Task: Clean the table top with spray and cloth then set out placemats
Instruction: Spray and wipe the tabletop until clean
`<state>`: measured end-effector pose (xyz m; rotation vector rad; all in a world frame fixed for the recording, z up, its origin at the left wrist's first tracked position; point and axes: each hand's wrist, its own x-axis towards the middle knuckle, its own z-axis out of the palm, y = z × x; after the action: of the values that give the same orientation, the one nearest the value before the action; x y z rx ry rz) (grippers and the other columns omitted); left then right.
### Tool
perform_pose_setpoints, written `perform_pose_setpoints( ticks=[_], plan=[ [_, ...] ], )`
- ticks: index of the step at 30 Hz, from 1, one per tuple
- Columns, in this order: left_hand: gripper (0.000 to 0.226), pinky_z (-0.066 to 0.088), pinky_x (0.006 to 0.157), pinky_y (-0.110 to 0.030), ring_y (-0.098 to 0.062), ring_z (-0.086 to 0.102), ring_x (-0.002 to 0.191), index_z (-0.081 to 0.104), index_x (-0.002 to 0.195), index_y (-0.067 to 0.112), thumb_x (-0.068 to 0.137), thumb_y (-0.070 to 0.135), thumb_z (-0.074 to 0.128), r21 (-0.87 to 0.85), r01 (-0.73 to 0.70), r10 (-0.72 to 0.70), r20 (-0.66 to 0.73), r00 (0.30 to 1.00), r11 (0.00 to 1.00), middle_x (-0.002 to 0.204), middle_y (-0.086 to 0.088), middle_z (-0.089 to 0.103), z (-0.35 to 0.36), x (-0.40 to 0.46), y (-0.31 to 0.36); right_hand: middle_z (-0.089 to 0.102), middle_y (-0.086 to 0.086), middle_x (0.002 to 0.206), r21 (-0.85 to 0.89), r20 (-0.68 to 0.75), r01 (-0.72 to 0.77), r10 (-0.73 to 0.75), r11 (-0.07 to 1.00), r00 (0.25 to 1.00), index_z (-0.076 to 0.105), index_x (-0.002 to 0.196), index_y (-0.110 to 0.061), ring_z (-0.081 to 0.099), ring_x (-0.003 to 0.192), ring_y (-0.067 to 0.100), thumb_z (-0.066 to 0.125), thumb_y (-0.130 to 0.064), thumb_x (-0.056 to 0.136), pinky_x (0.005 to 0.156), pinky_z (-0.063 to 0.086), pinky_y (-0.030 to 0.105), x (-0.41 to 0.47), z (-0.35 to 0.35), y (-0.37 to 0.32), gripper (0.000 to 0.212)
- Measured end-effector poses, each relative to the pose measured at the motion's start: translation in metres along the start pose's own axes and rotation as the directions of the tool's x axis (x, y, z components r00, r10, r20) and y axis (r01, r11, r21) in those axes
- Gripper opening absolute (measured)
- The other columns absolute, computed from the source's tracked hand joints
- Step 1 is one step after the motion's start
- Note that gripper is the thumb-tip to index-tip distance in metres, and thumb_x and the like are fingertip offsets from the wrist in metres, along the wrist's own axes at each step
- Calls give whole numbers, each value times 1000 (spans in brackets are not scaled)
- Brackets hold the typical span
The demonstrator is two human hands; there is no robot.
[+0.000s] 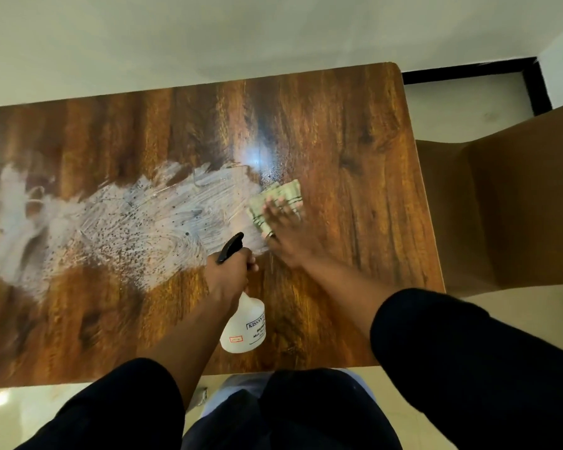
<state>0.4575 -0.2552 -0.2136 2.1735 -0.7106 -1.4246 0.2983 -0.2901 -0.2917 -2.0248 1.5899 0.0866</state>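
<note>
My right hand [285,227] lies flat on the folded green cloth [275,203], fingers [275,206] spread and pressing it to the wooden table [355,151], toward its right side. Left of the cloth runs a broad white smear [121,222] of wet streaks and droplets. My left hand [229,271] grips the neck of the white spray bottle [244,326], fingers curled round it, its black nozzle pointing far-left.

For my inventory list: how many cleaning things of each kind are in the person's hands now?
Spray bottle, gripped by left hand: 1
Cloth, pressed by right hand: 1
Total: 2
</note>
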Motion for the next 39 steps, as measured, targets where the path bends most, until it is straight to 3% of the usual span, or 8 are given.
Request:
perform_pose_setpoints(
  ticks=[4, 7, 12, 21, 24, 28, 32, 39],
  plan=[
    [22, 40, 47, -28, -21, 47, 47, 75, 82, 0, 94, 15, 66, -4, -13, 13, 2, 1000, 1000, 68, -14, 73, -12, 3, -6, -11, -6, 173, -46, 63, 258, -255, 965, 965, 3, 167, -24, -16, 159, 18, 30, -47, 109, 129, -10, 46, -14, 29, -28, 68],
    [20, 39, 51, -31, -22, 47, 50, 76, 82, 3, 95, 14, 66, 2, -23, 23, 18, 1000, 1000, 68, -13, 74, -22, 4, -10, -11, -9, 172, -56, 55, 264, -261, 963, 964, 0, 166, -28, -17, 159, 15, 25, -52, 110, 130, -7, 46, -13, 28, -15, 66],
    [20, 40, 50, -30, -28, 53, 62, 74, 79, 12, 98, 14, 67, 2, -47, 47, 51, 998, 999, 66, -9, 73, -42, 9, -16, -16, -3, 171, 44, -75, -128, 131, 991, 989, -9, 164, -28, -18, 158, 19, 9, -59, 104, 129, -3, 52, -14, -4, 31, 70],
    [15, 41, 48, -28, -19, 55, 52, 75, 86, 7, 95, 16, 66, 29, -55, 54, 48, 997, 998, 72, -13, 74, -78, 11, -35, -15, -1, 173, 185, -168, -524, 552, 832, 817, -6, 166, -22, -18, 159, 19, 31, -43, 109, 128, -9, 49, -7, 3, 21, 71],
    [26, 39, 50, -29, -27, 58, 64, 69, 76, 27, 97, 13, 64, -11, -83, 84, 53, 995, 996, 69, -10, 70, -92, 9, -38, -21, -1, 170, 130, -143, -444, 460, 887, 877, -9, 165, -22, -19, 158, 23, 30, -45, 110, 128, -9, 51, -11, 23, -28, 72],
    [20, 39, 53, -32, -23, 54, 56, 75, 75, 9, 91, 17, 66, 16, -53, 53, 9, 999, 998, 65, -15, 71, -111, 14, -40, -24, 0, 170, 16, -65, -139, 140, 990, 988, -12, 165, -22, -26, 156, 24, 32, -50, 108, 128, -8, 53, -29, 59, -107, 76],
    [28, 41, 55, -37, -22, 48, 53, 74, 80, -3, 78, 23, 67, 43, -54, 56, -41, 998, 998, 63, -18, 64, -129, 20, -40, -21, -3, 172, -98, -1, 121, -122, 988, 993, -9, 166, -23, -28, 156, 18, 29, -45, 109, 128, -9, 49, -38, 95, -151, 72],
    [24, 47, 55, -35, -22, 53, 50, 77, 80, 8, 85, 29, 68, 42, -56, 55, 13, 998, 998, 76, -18, 78, -159, 34, -40, -15, -10, 172, -53, 3, 105, -105, 993, 994, -10, 165, -30, -22, 157, 12, 14, -54, 107, 128, -12, 46, -33, 75, -119, 67]
  ],
)
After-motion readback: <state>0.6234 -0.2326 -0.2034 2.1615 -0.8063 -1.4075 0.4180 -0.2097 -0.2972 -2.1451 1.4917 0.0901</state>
